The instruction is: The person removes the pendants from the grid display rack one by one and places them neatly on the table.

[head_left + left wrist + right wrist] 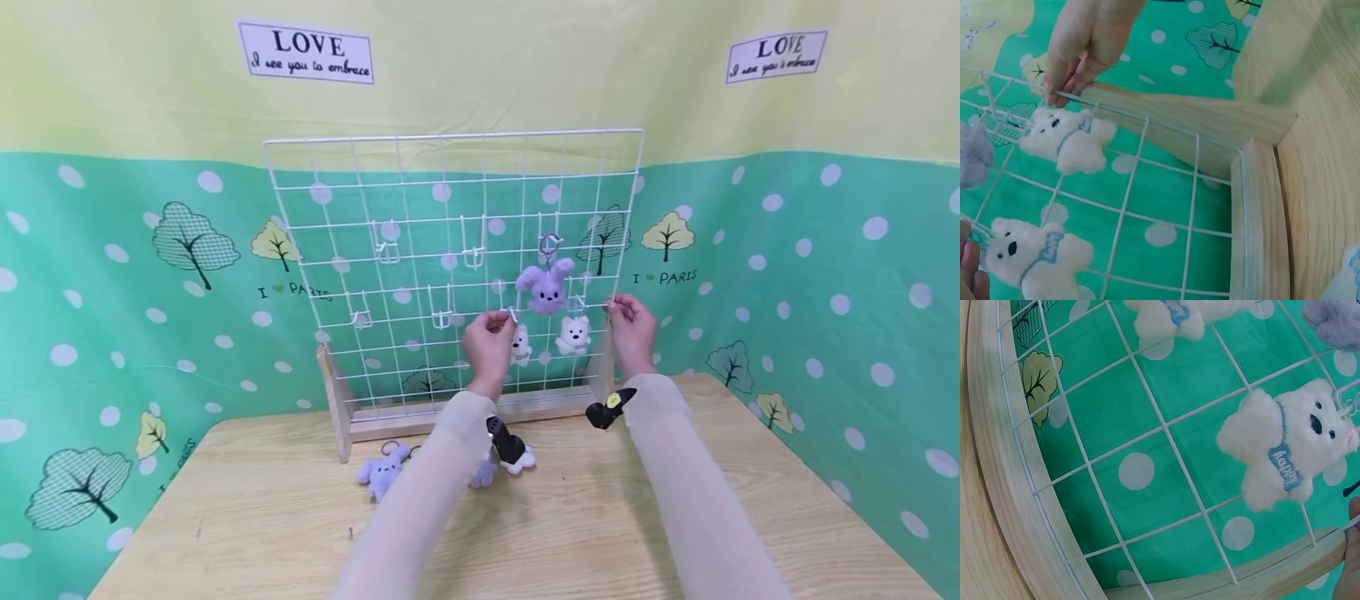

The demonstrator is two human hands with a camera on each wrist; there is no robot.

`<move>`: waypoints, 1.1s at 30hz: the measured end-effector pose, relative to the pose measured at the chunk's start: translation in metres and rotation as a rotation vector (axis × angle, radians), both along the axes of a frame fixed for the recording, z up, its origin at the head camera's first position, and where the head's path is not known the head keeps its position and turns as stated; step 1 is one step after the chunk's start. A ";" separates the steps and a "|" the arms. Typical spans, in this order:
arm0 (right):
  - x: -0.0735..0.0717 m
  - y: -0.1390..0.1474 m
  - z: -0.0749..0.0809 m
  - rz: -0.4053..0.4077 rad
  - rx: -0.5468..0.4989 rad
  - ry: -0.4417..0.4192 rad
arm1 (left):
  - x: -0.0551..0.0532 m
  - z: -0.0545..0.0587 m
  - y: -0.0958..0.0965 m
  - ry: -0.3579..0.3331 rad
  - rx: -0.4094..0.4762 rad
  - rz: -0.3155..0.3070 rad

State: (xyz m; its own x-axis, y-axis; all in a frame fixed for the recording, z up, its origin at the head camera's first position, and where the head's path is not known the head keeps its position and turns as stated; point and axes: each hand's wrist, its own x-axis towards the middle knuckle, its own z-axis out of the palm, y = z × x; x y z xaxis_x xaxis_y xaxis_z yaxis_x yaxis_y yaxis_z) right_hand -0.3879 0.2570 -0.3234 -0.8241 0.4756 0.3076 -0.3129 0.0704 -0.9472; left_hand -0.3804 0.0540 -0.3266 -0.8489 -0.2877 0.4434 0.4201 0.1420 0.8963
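Observation:
A white wire grid rack (450,286) stands in a wooden base. My left hand (489,346) pinches the top end of a white bear keychain (519,343) at the grid; the bear (1041,259) hangs below the fingertips. The fingers partly hide its ring and hook. My right hand (633,333) grips the rack's right edge wire, thumb and fingers around it. Beside it, a second white bear keychain (574,335) hangs from a hook, showing a blue collar tag in the right wrist view. Above and between them hangs a purple bunny keychain (549,289) by its ring.
Several bare white hooks, such as one at the upper left (387,252), stick out of the grid. On the wooden table (247,500) lie a purple bunny keychain (381,472) and more plush pieces, partly behind the left sleeve. A patterned curtain (112,275) surrounds the table.

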 end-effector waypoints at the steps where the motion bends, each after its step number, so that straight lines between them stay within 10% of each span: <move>1: 0.000 0.000 0.000 0.000 0.000 -0.001 | -0.001 -0.001 0.000 0.000 0.002 -0.008; 33: 0.000 0.000 0.000 -0.004 0.019 -0.008 | -0.002 -0.001 -0.009 0.012 0.000 -0.090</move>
State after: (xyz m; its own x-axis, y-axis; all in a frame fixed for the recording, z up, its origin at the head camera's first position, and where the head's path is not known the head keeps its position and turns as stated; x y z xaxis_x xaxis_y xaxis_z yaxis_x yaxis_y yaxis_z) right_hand -0.3881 0.2571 -0.3235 -0.8249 0.4728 0.3099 -0.3049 0.0896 -0.9482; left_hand -0.3824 0.0450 -0.3275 -0.8661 -0.2104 0.4533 0.4415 0.1029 0.8913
